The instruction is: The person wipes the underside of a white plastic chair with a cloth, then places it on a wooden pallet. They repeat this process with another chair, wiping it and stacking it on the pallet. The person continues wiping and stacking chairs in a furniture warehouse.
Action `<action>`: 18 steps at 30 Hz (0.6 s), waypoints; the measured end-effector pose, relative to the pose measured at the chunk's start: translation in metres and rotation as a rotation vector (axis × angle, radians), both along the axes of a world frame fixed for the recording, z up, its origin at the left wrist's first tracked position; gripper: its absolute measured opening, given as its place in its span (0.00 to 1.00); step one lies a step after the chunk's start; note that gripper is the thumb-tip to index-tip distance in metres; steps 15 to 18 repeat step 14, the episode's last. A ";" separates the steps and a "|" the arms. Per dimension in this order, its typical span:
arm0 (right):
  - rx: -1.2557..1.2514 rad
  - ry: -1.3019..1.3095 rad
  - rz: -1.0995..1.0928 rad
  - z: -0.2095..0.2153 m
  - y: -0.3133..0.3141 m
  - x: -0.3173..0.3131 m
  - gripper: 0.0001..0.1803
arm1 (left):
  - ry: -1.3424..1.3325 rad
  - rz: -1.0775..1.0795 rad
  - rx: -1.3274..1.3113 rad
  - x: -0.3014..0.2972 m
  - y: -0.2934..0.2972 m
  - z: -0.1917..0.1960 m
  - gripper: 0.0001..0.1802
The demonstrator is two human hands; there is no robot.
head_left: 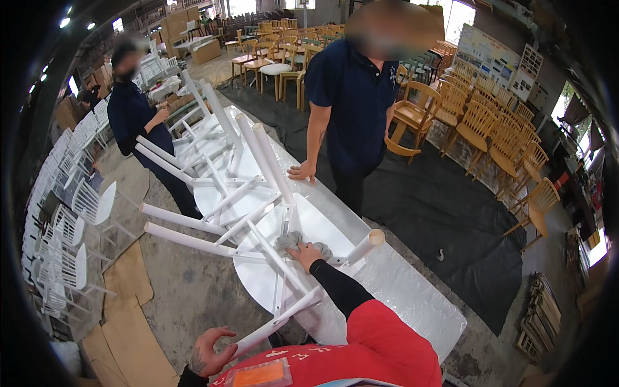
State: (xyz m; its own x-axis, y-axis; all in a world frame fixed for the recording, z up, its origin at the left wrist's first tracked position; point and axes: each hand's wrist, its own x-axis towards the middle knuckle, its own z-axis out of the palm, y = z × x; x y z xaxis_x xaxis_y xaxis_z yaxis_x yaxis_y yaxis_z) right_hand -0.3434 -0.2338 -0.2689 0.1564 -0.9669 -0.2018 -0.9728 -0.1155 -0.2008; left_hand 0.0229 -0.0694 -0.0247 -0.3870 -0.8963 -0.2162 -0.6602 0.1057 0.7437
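Observation:
An upside-down white wooden chair (322, 222) lies seat-down on a table covered with clear plastic wrap (412, 300), its legs and stretchers sticking up and out. My right hand (305, 255) reaches in between the legs and presses a bunched grey cloth (293, 241) against the underside of the seat, fingers closed on it. Low in the view, my left hand (213, 351) is beside the end of the nearest chair leg (263, 331). Its thumb and fingers are curved but apart, the thumb close to the leg; firm contact cannot be made out.
More upturned white chairs (225, 200) crowd the table's far end. A co-worker in dark blue (358, 109) leans a hand on the table's right edge; another person (138, 116) stands at far left. White chairs (93, 203) line the left, wooden chairs (490, 135) the right. Cardboard (129, 277) covers some floor.

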 end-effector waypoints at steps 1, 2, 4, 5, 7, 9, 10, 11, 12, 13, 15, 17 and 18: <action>-0.026 0.000 -0.003 0.001 0.001 0.001 0.40 | 0.010 -0.007 0.006 0.000 0.000 0.004 0.19; -0.052 -0.002 -0.006 0.002 0.003 0.002 0.34 | 0.019 -0.014 0.012 0.000 -0.001 0.008 0.20; -0.082 -0.027 -0.046 0.003 0.005 0.001 0.28 | 0.034 -0.035 0.013 0.000 0.000 0.012 0.19; -0.087 -0.050 -0.084 0.004 0.004 -0.002 0.27 | 0.042 -0.050 0.008 0.000 -0.001 0.013 0.19; -0.109 -0.097 -0.177 0.005 0.007 -0.005 0.27 | 0.066 -0.090 0.010 0.000 -0.003 0.013 0.18; -0.141 -0.142 -0.290 0.007 0.009 -0.012 0.27 | 0.100 -0.144 0.025 0.000 -0.009 0.007 0.18; -0.129 -0.250 -0.326 0.018 0.005 0.001 0.29 | 0.127 -0.133 0.047 0.010 -0.004 0.007 0.17; -0.139 -0.438 -0.391 0.018 0.008 -0.005 0.30 | 0.159 -0.165 0.078 0.008 -0.008 0.005 0.17; -0.151 -0.627 -0.457 0.017 0.013 -0.009 0.31 | 0.188 -0.196 0.111 0.006 -0.011 0.004 0.17; -0.173 -0.809 -0.513 0.019 0.016 -0.010 0.33 | 0.260 -0.205 0.229 0.008 -0.013 0.003 0.17; -0.162 -0.959 -0.458 0.021 0.021 -0.015 0.42 | 0.330 -0.213 0.349 0.008 -0.014 0.004 0.17; -0.162 -0.959 -0.458 0.021 0.021 -0.015 0.42 | 0.330 -0.213 0.349 0.008 -0.014 0.004 0.17; -0.162 -0.959 -0.458 0.021 0.021 -0.015 0.42 | 0.330 -0.213 0.349 0.008 -0.014 0.004 0.17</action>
